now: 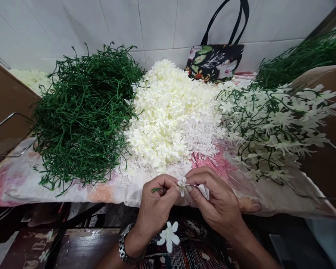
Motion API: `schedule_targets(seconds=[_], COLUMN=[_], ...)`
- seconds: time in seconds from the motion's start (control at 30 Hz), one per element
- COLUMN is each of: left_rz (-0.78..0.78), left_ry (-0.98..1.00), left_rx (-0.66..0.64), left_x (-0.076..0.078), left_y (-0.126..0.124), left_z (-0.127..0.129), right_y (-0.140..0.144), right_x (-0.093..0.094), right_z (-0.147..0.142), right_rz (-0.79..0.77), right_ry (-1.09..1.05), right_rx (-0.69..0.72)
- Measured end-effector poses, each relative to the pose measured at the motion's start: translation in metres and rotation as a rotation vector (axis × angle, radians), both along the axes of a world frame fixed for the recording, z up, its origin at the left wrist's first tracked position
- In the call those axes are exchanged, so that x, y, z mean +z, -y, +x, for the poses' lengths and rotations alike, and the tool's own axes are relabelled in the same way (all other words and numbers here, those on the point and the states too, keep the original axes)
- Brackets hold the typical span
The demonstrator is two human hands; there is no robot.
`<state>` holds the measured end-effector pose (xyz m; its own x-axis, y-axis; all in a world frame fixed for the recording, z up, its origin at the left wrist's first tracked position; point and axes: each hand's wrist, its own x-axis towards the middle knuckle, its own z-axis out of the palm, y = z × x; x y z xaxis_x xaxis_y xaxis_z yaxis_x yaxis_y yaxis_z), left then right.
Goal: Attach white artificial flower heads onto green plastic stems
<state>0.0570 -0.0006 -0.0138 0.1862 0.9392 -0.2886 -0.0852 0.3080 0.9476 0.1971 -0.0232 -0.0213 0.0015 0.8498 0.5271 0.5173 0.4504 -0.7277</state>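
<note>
My left hand (pixel 156 205) is closed in a pinch on a green plastic stem (pixel 155 189), whose end pokes out between the fingers. At its fingertips sits a small white artificial flower (pixel 182 186), facing up towards me. My right hand (pixel 217 198) pinches the flower from the other side with thumb and index finger. The join between stem and flower is hidden by the fingers. Below my left wrist a second white flower (pixel 168 237) shows in front of my patterned clothing; whether it hangs from the stem or rests on the lap, I cannot tell.
Beyond my hands lie a heap of green stems (pixel 84 116), a pile of cream-white blossoms (pixel 162 112) and white stamen strands (pixel 201 136). Finished-looking flower sprays (pixel 277 127) lie right. A floral handbag (pixel 215 61) leans on the tiled wall. Cardboard (pixel 9 97) stands left on the flowered cloth (pixel 95 192).
</note>
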Motion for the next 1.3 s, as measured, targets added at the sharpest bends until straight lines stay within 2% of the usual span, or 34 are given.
schedule_targets(seconds=[0.23, 0.67, 0.77, 1.0, 1.17, 1.3], left_rz=[0.010, 0.092, 0.061, -0.071, 0.010, 0.040], left_ry=[0.012, 0.106, 0.170, 0.265, 0.285, 0.326], left_rx=[0.014, -0.071, -0.087, -0.029, 0.049, 0.067], left_x=[-0.005, -0.015, -0.017, -0.011, -0.015, -0.018], left_y=[0.001, 0.004, 0.005, 0.003, 0.004, 0.003], left_z=[-0.002, -0.007, -0.009, -0.002, -0.003, -0.007], right_y=[0.001, 0.002, 0.004, 0.005, 0.003, 0.002], right_x=[-0.004, -0.009, -0.009, -0.010, -0.010, -0.004], right_z=[0.000, -0.002, -0.002, -0.006, -0.009, -0.003], right_rz=[0.014, 0.068, 0.061, 0.035, 0.035, -0.041], right_ry=[0.030, 0.080, 0.062, -0.072, -0.078, -0.046], right_rx=[0.009, -0.011, -0.007, 0.053, 0.085, 0.145])
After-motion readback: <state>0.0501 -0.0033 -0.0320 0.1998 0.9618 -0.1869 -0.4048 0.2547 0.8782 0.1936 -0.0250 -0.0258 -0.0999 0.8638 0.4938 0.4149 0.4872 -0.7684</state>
